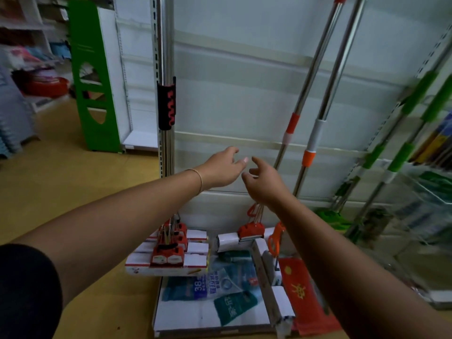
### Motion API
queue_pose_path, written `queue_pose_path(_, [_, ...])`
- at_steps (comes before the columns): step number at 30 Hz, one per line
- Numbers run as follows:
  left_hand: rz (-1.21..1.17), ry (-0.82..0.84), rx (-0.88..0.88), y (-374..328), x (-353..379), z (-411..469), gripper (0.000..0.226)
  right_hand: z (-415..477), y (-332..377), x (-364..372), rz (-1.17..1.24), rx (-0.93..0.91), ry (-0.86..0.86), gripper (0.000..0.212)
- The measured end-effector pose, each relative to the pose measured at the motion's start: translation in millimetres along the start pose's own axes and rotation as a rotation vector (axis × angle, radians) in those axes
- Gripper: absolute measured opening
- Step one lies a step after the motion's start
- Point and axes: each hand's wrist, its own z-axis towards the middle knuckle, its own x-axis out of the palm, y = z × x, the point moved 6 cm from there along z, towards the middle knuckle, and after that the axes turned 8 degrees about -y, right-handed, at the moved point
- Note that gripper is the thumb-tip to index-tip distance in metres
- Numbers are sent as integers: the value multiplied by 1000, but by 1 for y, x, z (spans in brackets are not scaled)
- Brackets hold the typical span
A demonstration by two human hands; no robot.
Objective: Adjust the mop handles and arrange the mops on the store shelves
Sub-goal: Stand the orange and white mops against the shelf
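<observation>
Both my arms reach forward toward the white shelf back panel (244, 94). My left hand (222, 168) and my right hand (264, 182) are side by side in mid-air, fingers loosely spread, holding nothing. Just right of my right hand lean two steel mop handles with orange collars (308, 159), their sponge heads (250, 232) resting on the base shelf. At the left, a bundle of upright mop handles with a black and red grip (166, 104) stands against the shelf post, with its red and white heads (171, 255) stacked below. Green-handled mops (401, 157) lean at the right.
Flat packaged goods (215, 287) and a red cloth pack (303, 294) lie on the low base shelf. A green shelf end panel (94, 77) stands at the left, with wooden floor (61, 172) around it. A wire rack (428, 199) of goods is at the right.
</observation>
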Motion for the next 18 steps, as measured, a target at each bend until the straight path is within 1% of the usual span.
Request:
queue_pose_path(7, [5,-18,-10,-49,52,34,64,35,-45,-56,-19,-33,-14,67])
queue_pose_path(10, [17,-35,-17,-71,78,49,63,53,-63,-81,-33,-77,-34,64])
queue_pose_path(15, [34,-45,-42,-96,117,69,64,79,-97,-107,4,-86,-1,60])
queue_pose_path(18, [61,-76,-38,-106,133,78,62,88,-112,-123,-2,-112,-1,54])
